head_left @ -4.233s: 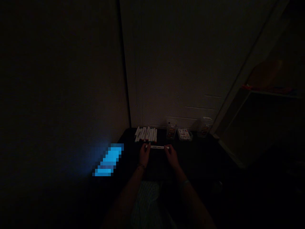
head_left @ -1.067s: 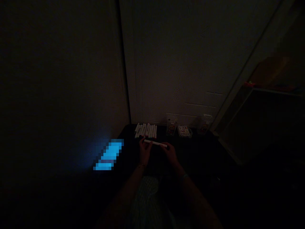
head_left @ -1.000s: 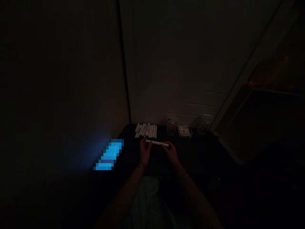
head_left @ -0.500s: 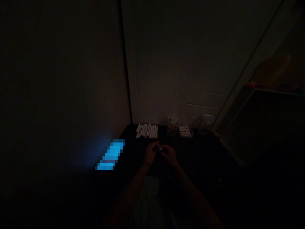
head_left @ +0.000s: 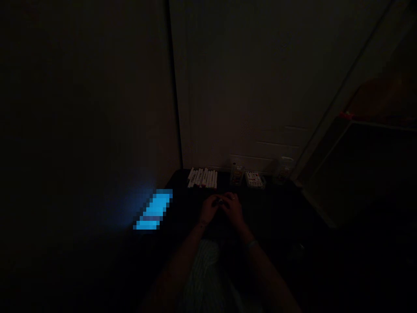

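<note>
In the dim light, my left hand and my right hand meet over the dark table, fingertips close together. Between them is a small marker-like piece, dark with a pale spot; the fingers cover most of it. Both hands look closed around it. Just beyond my left hand lies a row of several white markers, side by side. Behind my right hand stands a clear plastic case with a printed label. Right of it, an open case packed with markers lies on the table.
Another clear plastic container stands at the back right, close to the pale wall. A glowing, pixelated blue screen is at the left. Along the right side runs a dark framed piece.
My right fingers have risen and curl further over the small piece, which shows less white than before. Everything in view has shifted slightly to the right.
</note>
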`<state>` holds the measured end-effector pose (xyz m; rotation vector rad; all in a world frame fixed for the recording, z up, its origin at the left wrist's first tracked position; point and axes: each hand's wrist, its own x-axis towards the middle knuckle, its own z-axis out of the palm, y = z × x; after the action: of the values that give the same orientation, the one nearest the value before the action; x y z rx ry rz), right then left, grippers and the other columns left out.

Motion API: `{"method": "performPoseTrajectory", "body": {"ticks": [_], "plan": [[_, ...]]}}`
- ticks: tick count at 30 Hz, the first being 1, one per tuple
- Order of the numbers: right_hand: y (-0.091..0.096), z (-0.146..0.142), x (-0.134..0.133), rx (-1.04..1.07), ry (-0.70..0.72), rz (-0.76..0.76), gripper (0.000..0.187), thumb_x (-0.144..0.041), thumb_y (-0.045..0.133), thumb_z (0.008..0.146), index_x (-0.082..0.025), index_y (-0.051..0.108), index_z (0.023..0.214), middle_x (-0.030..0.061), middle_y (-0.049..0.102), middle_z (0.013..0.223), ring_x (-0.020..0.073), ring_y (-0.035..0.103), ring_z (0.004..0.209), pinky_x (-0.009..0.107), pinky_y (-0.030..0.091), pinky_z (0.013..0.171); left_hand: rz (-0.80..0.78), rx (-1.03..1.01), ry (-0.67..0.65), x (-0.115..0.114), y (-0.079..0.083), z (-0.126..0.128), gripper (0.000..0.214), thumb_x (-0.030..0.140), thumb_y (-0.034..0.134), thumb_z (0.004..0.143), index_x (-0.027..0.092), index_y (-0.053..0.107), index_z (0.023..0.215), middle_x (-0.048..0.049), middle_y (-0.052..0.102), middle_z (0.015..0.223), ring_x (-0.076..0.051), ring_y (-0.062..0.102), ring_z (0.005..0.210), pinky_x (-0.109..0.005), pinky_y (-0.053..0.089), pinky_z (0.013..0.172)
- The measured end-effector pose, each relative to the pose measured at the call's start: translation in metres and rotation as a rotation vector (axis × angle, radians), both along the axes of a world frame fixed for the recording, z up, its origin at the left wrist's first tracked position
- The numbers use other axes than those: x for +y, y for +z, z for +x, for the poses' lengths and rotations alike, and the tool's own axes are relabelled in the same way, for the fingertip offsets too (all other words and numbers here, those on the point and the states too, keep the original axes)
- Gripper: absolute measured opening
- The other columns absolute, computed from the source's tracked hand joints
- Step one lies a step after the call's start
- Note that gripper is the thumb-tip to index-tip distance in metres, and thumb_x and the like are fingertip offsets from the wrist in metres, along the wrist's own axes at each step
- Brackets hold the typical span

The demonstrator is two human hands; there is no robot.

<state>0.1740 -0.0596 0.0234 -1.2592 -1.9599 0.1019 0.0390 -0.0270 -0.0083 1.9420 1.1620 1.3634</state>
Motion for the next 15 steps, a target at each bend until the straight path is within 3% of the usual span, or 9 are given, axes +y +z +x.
{"method": "performPoseTrajectory", "body": {"ticks": [8, 15], "plan": [[-0.0053, 0.0012, 0.0020, 0.036, -0.040, 0.009, 0.027, -0.029, 0.050, 0.079, -0.032, 0.057, 0.105, 0.0025, 0.050, 0.100, 0.0172, 0.044, 0.093, 0.030, 0.039, 0.082, 0.001, 0.009, 0.001, 0.0044, -0.0081, 0.0002, 0.029, 0.011, 0.051, 0.069, 0.018, 0.060, 0.096, -0.0066, 0.060, 0.101, -0.017, 0.054, 0.095, -0.037, 0.040, 0.090], [-0.0025, -0.0017, -0.0007, 0.011, 0.000, 0.011, 0.036, -0.029, 0.048, 0.080, -0.034, 0.049, 0.115, 0.0029, 0.050, 0.105, 0.0174, 0.044, 0.096, 0.031, 0.039, 0.083, 0.012, 0.016, 0.065, 0.0045, -0.0051, -0.0002, 0.031, 0.012, 0.051, 0.068, 0.018, 0.056, 0.098, -0.0059, 0.057, 0.100, -0.017, 0.052, 0.095, -0.036, 0.040, 0.088]]}}
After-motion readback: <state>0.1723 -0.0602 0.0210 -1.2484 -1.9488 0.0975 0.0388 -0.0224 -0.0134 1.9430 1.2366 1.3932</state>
